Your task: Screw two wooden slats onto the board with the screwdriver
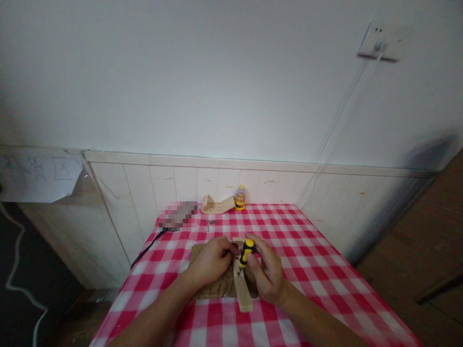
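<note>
My right hand [265,272] is closed round the yellow-and-black handle of a small screwdriver [246,253], whose tip points down at a pale wooden strip [241,289]. The strip lies lengthwise towards me on a brown slatted wooden piece [217,286]. My left hand [211,262] rests on that piece with fingers curled and pinched near the far end of the strip, just left of the screwdriver. What the left fingers pinch is too small to make out.
The red-and-white checked table [307,250] stands against a panelled wall. At its far edge lie a curved wooden part [217,205], a yellow bit holder [239,197], a blurred grey item [177,215] and some screws [210,222]. A black cable [146,250] hangs off the left side.
</note>
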The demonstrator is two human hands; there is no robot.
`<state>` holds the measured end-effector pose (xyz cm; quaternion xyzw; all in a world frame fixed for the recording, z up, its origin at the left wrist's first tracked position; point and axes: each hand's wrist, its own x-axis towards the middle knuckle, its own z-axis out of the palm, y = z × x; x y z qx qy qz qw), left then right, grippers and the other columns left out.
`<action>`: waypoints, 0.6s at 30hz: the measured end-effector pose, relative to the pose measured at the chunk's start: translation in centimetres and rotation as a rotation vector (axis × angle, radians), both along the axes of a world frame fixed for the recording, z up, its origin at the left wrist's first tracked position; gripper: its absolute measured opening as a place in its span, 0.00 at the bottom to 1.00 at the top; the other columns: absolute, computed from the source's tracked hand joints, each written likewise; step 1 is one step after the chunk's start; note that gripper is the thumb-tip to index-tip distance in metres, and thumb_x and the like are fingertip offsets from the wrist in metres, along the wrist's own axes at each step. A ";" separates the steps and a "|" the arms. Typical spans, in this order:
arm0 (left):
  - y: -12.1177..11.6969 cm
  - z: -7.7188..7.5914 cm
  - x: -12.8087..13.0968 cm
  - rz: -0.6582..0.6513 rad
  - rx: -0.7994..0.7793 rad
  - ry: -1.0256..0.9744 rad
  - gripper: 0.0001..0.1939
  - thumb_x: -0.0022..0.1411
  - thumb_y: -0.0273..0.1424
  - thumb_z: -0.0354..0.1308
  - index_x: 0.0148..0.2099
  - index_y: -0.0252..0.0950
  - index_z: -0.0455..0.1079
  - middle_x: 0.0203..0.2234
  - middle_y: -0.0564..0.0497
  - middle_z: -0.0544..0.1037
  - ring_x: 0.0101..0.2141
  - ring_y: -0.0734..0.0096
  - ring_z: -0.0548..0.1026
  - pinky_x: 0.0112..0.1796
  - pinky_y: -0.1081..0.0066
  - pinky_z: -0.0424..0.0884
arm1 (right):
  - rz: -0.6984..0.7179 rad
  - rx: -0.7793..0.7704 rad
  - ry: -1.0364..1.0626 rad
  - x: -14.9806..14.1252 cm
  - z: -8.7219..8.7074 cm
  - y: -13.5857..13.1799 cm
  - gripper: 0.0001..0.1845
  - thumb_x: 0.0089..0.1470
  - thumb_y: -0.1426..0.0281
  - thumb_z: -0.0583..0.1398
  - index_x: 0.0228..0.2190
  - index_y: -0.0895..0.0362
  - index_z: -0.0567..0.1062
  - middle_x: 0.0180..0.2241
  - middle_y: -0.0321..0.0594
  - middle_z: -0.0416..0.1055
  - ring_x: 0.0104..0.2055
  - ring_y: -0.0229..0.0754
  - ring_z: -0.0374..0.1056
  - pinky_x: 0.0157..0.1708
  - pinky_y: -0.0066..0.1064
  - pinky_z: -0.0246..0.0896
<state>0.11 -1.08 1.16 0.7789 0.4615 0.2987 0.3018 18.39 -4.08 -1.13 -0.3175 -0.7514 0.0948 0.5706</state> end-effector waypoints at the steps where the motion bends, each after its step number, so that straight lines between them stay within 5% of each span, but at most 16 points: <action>1: 0.0 0.0 0.0 0.004 0.003 0.001 0.14 0.58 0.20 0.53 0.35 0.38 0.79 0.36 0.52 0.83 0.38 0.69 0.79 0.42 0.73 0.71 | -0.003 0.001 -0.009 0.0 0.1 0.0 0.22 0.64 0.71 0.55 0.59 0.50 0.67 0.48 0.47 0.77 0.46 0.49 0.77 0.44 0.38 0.75; 18: 0.2 -0.4 0.0 -0.018 0.008 -0.032 0.14 0.59 0.22 0.52 0.37 0.38 0.79 0.35 0.51 0.83 0.39 0.68 0.79 0.42 0.73 0.72 | -0.056 0.000 -0.027 -0.2 -0.2 0.2 0.22 0.61 0.74 0.57 0.56 0.52 0.66 0.45 0.47 0.76 0.43 0.48 0.77 0.39 0.37 0.75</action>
